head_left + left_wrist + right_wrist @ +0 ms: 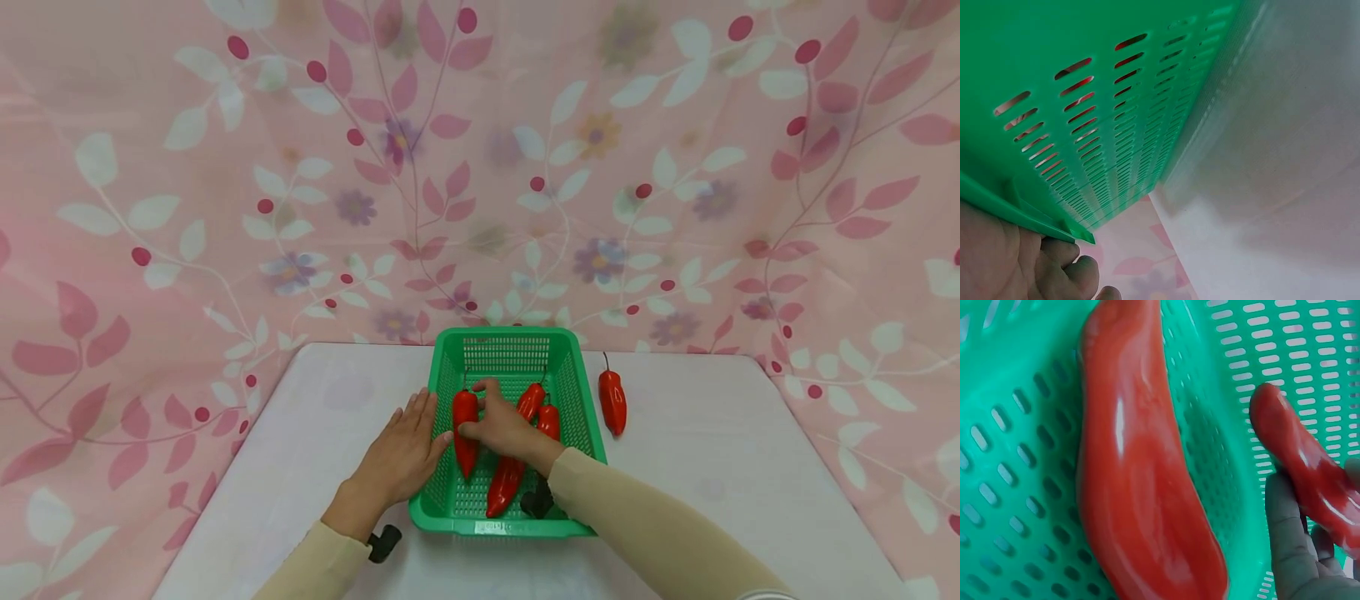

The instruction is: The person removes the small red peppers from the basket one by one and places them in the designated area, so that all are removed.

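Observation:
A green plastic basket [517, 527] with slotted walls stands on the table in the head view. My right hand [504, 423] reaches inside it and grips a red pepper [466, 412] near the left wall, thumb on one side and fingers on the other. The right wrist view shows this held pepper [1307, 459] between the fingers. My left hand [405, 450] rests on the basket's left rim, fingers straight. Two more red peppers lie under the right wrist: a long pepper [506, 487] and, partly hidden, another pepper [550, 420].
To the right of the basket, a single red pepper [612, 403] lies on the white tabletop [697, 467], its stem pointing away. A pink floral cloth [480, 250] hangs behind the table. A black wrist camera [384, 543] sits beside the left wrist.

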`<state>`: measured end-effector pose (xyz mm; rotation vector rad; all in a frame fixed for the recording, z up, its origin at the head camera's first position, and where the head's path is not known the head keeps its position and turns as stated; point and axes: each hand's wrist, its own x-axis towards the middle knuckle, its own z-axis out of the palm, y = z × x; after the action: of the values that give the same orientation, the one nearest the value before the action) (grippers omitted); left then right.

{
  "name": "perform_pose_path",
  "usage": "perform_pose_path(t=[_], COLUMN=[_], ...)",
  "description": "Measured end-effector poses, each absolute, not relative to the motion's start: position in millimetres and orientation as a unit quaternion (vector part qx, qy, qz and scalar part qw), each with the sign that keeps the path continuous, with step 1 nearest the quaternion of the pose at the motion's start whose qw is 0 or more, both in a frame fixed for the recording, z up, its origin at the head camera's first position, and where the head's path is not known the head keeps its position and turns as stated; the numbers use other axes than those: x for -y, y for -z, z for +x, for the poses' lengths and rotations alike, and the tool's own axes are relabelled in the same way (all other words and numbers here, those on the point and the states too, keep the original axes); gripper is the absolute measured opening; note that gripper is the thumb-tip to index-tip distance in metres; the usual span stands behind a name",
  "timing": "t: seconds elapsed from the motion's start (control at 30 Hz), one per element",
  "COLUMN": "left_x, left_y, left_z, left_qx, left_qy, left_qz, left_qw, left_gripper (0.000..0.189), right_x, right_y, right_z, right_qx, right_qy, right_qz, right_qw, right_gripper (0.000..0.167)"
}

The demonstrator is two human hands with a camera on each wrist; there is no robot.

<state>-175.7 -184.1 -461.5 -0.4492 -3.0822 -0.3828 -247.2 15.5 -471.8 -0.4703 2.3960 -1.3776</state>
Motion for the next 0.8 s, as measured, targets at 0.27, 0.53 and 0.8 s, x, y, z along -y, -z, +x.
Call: perform_pose_path(t=[0.27,0.53,0.8], left_x=[184,183,184], left_y=[464,464,461], left_z=[-177,-177,-176], left_qx=[0.983,0.982,0.982], left_qy=[0.123,0.131,0.13], left_qz=[-0.135,-0.136,-0.136], left_qw=[0.001,-0.001,-0.004], left_gripper=[0.077,0.078,0.078], right_x=[-19,-23,-31], right_y=[466,462,451], right_z=[-249,-248,-247], right_qx=[-0.843,-0.848,-0.856], right_qy=[0.494,0.487,0.475], right_qz=[-0.17,-0.179,-0.196], right_qw=[0.126,0.106,0.065], right_gripper=[0.065,0.062,0.061])
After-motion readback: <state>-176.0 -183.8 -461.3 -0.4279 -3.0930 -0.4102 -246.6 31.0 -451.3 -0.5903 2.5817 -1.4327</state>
